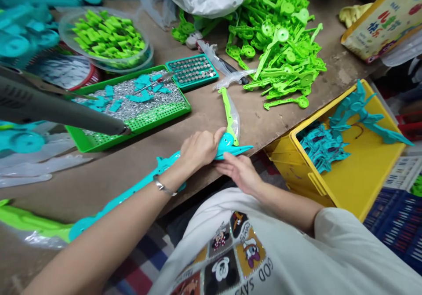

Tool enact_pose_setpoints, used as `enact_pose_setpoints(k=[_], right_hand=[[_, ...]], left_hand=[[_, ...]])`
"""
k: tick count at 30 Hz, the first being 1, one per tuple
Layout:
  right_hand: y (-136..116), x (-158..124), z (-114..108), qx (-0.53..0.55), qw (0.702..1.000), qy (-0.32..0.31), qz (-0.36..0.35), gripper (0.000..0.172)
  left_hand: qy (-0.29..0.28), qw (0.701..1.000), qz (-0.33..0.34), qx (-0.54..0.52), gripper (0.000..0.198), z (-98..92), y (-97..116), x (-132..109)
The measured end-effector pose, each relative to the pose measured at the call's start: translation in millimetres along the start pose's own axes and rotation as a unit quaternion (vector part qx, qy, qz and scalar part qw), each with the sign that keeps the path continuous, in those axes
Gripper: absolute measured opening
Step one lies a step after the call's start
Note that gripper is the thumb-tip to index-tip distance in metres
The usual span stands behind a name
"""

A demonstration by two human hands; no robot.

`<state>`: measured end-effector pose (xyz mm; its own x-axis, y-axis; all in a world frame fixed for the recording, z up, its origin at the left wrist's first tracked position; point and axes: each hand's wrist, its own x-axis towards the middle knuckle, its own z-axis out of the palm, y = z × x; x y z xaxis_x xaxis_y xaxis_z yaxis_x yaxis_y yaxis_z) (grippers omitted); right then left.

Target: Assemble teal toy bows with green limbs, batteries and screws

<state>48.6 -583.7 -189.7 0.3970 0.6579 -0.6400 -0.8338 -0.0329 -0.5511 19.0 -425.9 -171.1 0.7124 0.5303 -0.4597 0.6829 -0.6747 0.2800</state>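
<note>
Both hands (201,149) (240,171) hold a teal piece (226,142); the shirt (273,238) reads "GOD SAYS".

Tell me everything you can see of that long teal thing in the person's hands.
The long teal piece looks like smooth plastic. It lies slantwise along the table's near edge, partly hidden by the left hand and forearm, so whether it is one part is unclear. A round disc and pointed tip show at its right end, with the left hand over it beside the disc and the right hand at the tip. A lime-green piece meets the disc.
</note>
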Motion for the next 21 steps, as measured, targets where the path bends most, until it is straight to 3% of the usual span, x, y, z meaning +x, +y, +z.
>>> enact_pose_setpoints(k=[4,12,15,21], right_hand=[[-16.6,4.0,-12.6,0.005,0.998,0.033,-0.044,0.052],[-11.4,8.6,-6.6,0.013,0.999,0.017,-0.049,0.051],[-23.3,6.0,-17.6,-0.013,1.0,0.009,-0.021,0.055],[-38.8,8.0,-39.6,-0.054,0.995,0.043,-0.069,0.048]], left_hand=[[0.005,1.0,-0.002,0.027,0.099,-1.2,2.4,-4.7],[-0.015,0.999,0.02,-0.021,0.091,-8.2,16.7,5.0],[-0.009,1.0,0.014,-0.023,0.091,-8.3,20.4,6.8],[-0.008,1.0,0.013,-0.013,0.09,-8.3,19.0,4.7]])
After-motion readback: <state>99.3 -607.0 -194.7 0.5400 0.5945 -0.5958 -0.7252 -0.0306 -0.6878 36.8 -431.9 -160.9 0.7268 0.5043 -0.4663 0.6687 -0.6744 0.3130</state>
